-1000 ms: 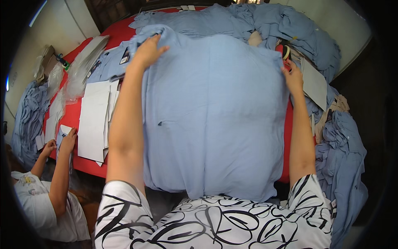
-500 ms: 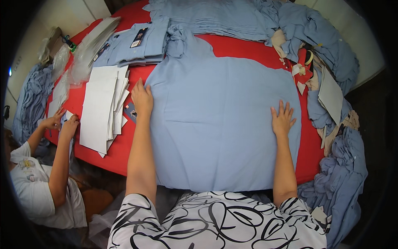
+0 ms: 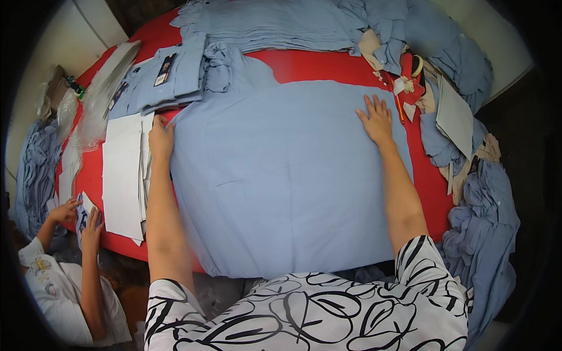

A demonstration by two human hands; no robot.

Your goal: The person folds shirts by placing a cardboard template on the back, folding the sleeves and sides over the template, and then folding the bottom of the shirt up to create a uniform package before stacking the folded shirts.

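A light blue shirt [image 3: 281, 175] lies spread out in front of me, its body wide and smooth with a few faint creases. At its upper left edge, beside a stack of white cards, my left hand [image 3: 161, 139] has its fingers bent in and closed on the cloth. My right hand [image 3: 377, 121] rests flat on the shirt's upper right part, fingers spread. The near hem reaches my patterned top. A sleeve and bunched cloth [image 3: 219, 67] of the same blue lie beyond the left shoulder.
White cards [image 3: 126, 175] and folded, tagged shirts [image 3: 170, 79] lie left on the red table [image 3: 328, 65]. Blue garments [image 3: 269, 26] are stacked at the far side. More cloth, a card [image 3: 455, 117] and a tape roll lie right. A co-worker's hands [image 3: 91, 231] work at lower left.
My left hand has moved up the shirt's left edge and its fingers have closed there. My right hand has slid away from me, up the right side. The whole view has shifted.
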